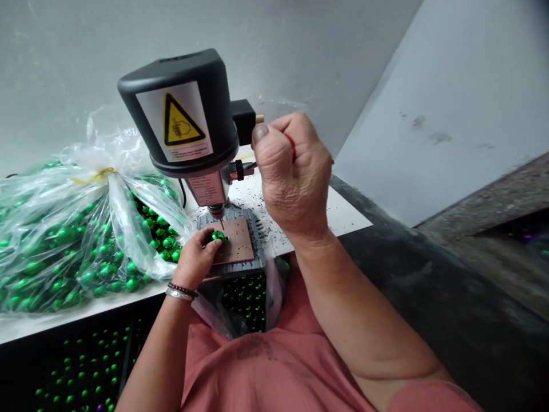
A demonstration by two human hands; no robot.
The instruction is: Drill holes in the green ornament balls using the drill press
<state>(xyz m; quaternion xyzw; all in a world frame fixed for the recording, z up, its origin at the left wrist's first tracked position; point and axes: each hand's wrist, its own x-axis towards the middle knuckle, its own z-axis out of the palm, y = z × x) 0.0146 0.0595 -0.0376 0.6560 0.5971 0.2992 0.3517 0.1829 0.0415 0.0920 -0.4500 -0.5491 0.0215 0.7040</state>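
Observation:
My left hand [201,252] pinches a shiny green ball [218,236] between thumb and fingers. The ball rests over a brown board [240,243] on the grey slotted base of a small drill press [197,120]. Just above the ball is the thin drill bit [222,224]; whether they touch I cannot tell. My right hand [294,171] is raised in a fist beside the black motor housing, closed round the press's feed handle. A metal rod [251,166] runs from the press toward this fist, and the grip itself is hidden inside it.
A clear plastic bag [103,229] full of green balls, tied with yellow string, lies left of the press. Dark shavings cover the white tabletop [343,214]. More green balls [244,300] are below the table edge, near my lap. A wall stands behind.

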